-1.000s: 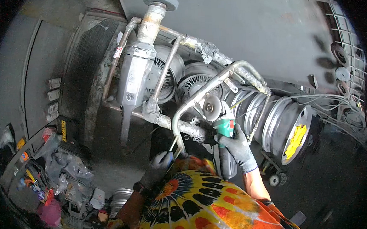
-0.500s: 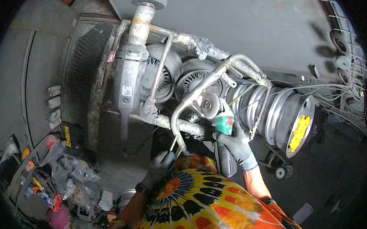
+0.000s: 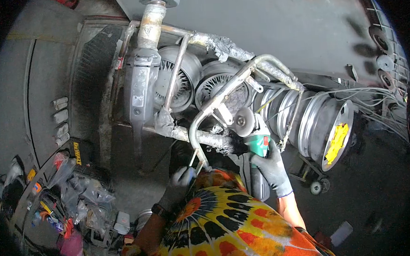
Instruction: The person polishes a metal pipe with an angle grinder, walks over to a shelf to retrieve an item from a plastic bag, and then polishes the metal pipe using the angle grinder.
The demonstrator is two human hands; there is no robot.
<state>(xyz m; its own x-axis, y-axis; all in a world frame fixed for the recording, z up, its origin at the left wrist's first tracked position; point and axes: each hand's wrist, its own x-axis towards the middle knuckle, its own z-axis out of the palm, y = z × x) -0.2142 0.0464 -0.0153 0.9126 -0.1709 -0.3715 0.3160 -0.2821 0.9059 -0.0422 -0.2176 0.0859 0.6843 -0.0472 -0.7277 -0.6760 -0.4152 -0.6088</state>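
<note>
My gloved right hand point(image 3: 271, 168) is wrapped round a green and black angle grinder point(image 3: 258, 146). The grinder's round disc point(image 3: 244, 121) is close to a small metal bracket point(image 3: 222, 114) on a bent metal tube frame point(image 3: 208, 110); whether they touch is unclear. My gloved left hand point(image 3: 181, 178) is closed on the lower left end of this frame, by its thin rods. The frame lies against a stand wrapped in ragged tape point(image 3: 205, 138).
A large grey machine with a wheel on top point(image 3: 143, 85) stands at the left of the stand. Spoked wheels point(image 3: 177, 83) lie behind it. Bare rims point(image 3: 314, 124), one holding yellow cloth point(image 3: 337, 143), line the right. Bags and tools point(image 3: 85, 194) crowd the lower left.
The grinder and my right hand have moved slightly right and down, and the disc now sits farther from the frame's tube. My left hand keeps its grip. The view has shifted a little.
</note>
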